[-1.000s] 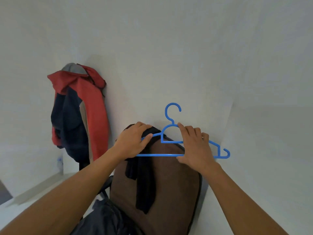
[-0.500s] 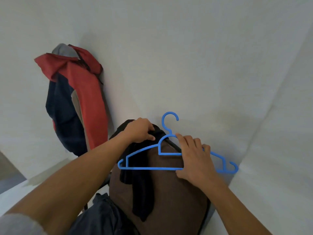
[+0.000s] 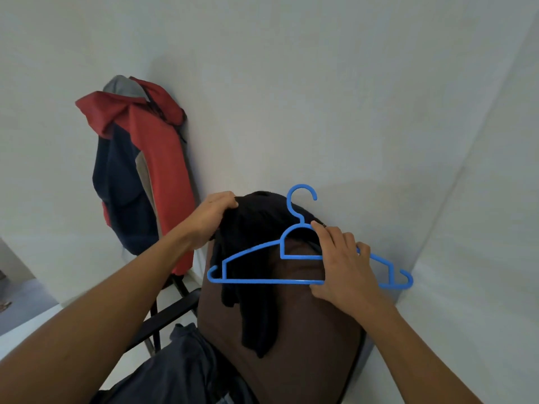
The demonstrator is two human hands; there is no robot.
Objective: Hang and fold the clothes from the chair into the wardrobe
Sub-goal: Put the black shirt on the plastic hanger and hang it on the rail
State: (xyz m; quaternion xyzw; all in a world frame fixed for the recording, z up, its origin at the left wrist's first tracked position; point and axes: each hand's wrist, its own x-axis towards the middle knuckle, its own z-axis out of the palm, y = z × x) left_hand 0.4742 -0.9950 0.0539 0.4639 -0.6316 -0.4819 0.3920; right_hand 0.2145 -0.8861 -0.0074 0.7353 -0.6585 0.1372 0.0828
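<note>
Left hand (image 3: pixel 214 217) tight around limp black cloth (image 3: pixel 250 228), right hand (image 3: pixel 341 266) around thin blue plastic hanger (image 3: pixel 262 281).

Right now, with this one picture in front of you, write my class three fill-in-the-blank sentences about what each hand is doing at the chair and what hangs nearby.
1. The right hand holds a ____ plastic hanger.
2. The left hand grips a ____ garment draped over the brown chair back.
3. A red and navy jacket hangs to the ____ of the chair back.

Missing words: blue; black; left.
</note>
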